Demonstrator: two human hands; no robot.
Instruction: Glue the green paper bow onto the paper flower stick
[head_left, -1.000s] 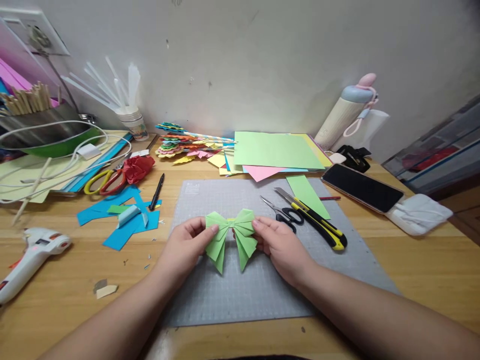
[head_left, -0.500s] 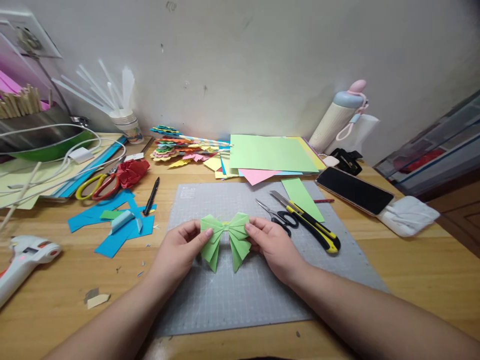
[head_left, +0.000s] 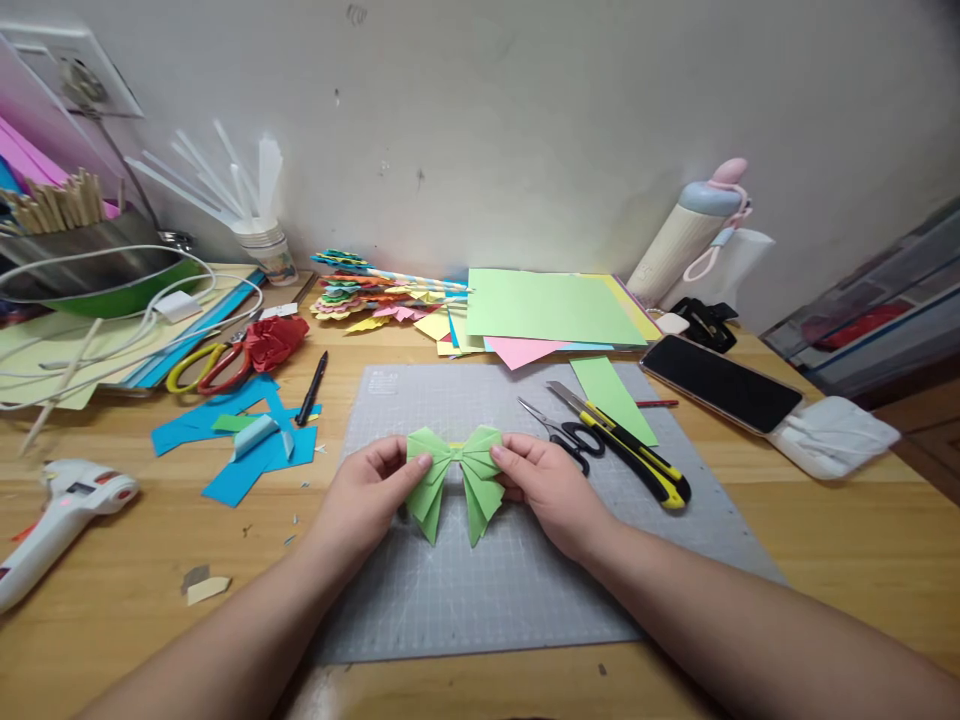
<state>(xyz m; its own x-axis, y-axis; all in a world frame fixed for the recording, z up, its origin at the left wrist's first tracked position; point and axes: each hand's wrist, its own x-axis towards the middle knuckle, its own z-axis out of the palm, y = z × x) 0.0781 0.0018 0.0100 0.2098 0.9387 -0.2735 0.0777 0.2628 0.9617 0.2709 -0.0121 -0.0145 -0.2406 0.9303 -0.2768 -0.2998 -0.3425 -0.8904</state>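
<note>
I am holding a green folded-paper bow (head_left: pixel 456 455) out in front of me, over the grey cutting mat (head_left: pixel 450 605) on the wooden worktop (head_left: pixel 847 550). My left hand (head_left: pixel 373 485) is pinching its 9 o'clock wing, thumb pressing the front and the other fingers curling behind. My right hand (head_left: pixel 551 490) is gripping the 3 o'clock wing the same way. The bow's two pointed tails are hanging toward 6 o'clock, and a bit of yellow is showing at the top of the knot; I cannot tell whether the tails are touching the mat. Taking the bow as the centre of the dial, the black-handled scissors (head_left: pixel 553 427) are lying near my right hand toward 3 o'clock, with the yellow-and-black utility knife (head_left: pixel 636 455) resting just beside them, its blade pointing to 10 o'clock. A green paper strip (head_left: pixel 609 393) and, farther out, a phone (head_left: pixel 724 382) are lying between 2 and 3 o'clock. A stack of coloured paper (head_left: pixel 555 305) is sitting at 1 o'clock, and paper flowers (head_left: pixel 356 295) are bunching at 11. A black pen (head_left: pixel 312 388) is lying at 10 o'clock, blue paper scraps (head_left: pixel 255 465) are overlapping at 9, and well beyond them a white glue gun (head_left: pixel 71 510) is resting on its side.
</note>
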